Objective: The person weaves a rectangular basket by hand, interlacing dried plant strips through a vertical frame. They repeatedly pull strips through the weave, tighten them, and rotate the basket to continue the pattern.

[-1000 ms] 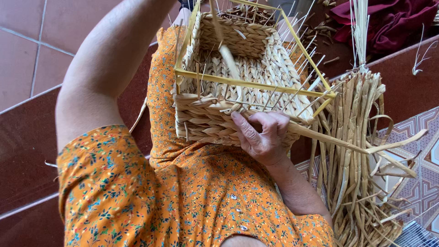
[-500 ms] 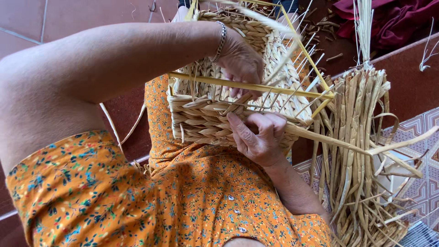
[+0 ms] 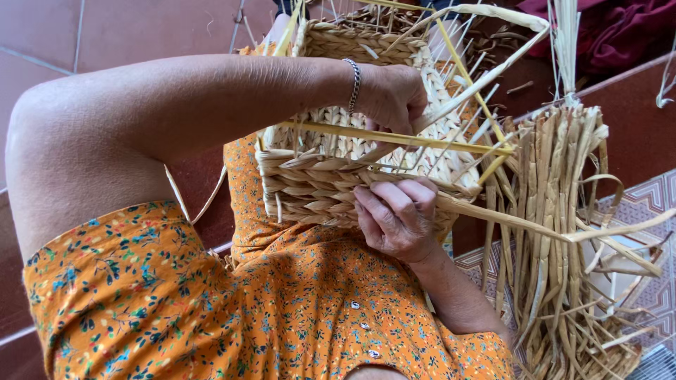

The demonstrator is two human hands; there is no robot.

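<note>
A: where's the woven basket [image 3: 338, 184] sat?

B: It's held on the lap. Its near wall is pressed by the right hand [image 3: 396, 219], grip clenched on a flat straw strand [image 3: 507, 219]. Another strand [image 3: 486, 74] is pinched by the left hand [image 3: 391, 98] just above the yellow frame [image 3: 394, 138].
</note>
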